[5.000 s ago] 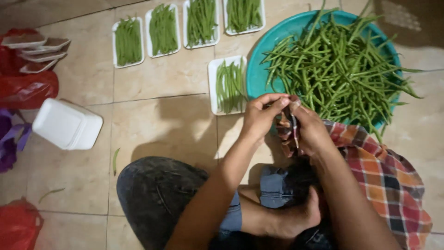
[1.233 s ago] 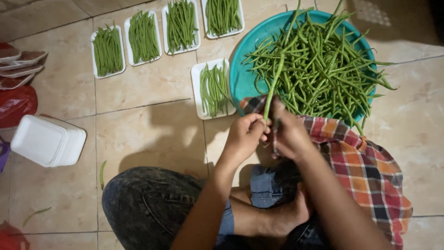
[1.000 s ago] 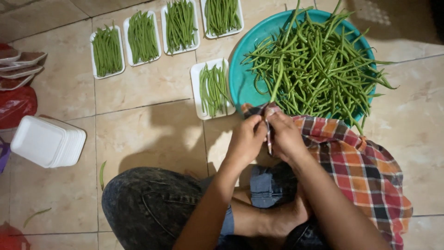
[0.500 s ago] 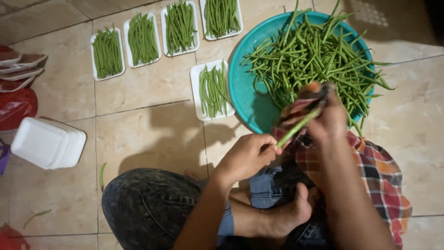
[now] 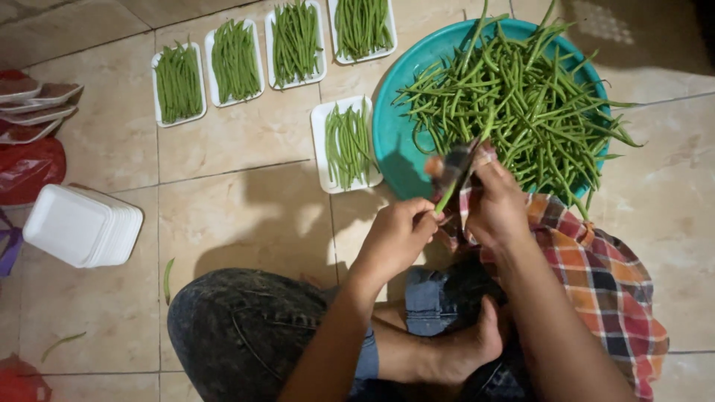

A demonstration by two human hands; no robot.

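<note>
Left hand: my left hand (image 5: 395,237) pinches the lower end of a single green bean (image 5: 449,195) between thumb and fingers, a narrow grip closed on the bean.
Right hand: my right hand (image 5: 497,205) is closed around the bean's upper part, just beside the left hand; something dark and blurred shows at its fingertips, and I cannot tell what it is.
Bean in hand: it slants up from the left hand towards the right, above the near rim of the basin; its top end is smeared by motion and hard to make out.
Basin: a round teal basin (image 5: 398,126) sits on the floor at the far right, heaped with loose green beans (image 5: 521,97); its far rim is cut off by the top edge of the view.
Nearest tray: a white foam tray (image 5: 322,149) of trimmed beans lies touching the basin's left rim.
Far trays: four more white trays of beans (image 5: 234,61) lie in a row along the far edge of the floor; the two on the right are cut off at the top.
Empty trays: a stack of white foam trays (image 5: 82,225) sits at the floor's left side.
Cloth: a checked cloth (image 5: 603,283) lies under my right forearm, partly hidden by it.
Left edge: red bags (image 5: 30,167) and more trays are cut off there, unclear.
Stray beans: one stray bean (image 5: 167,279) lies on the tiles beside my knee.
</note>
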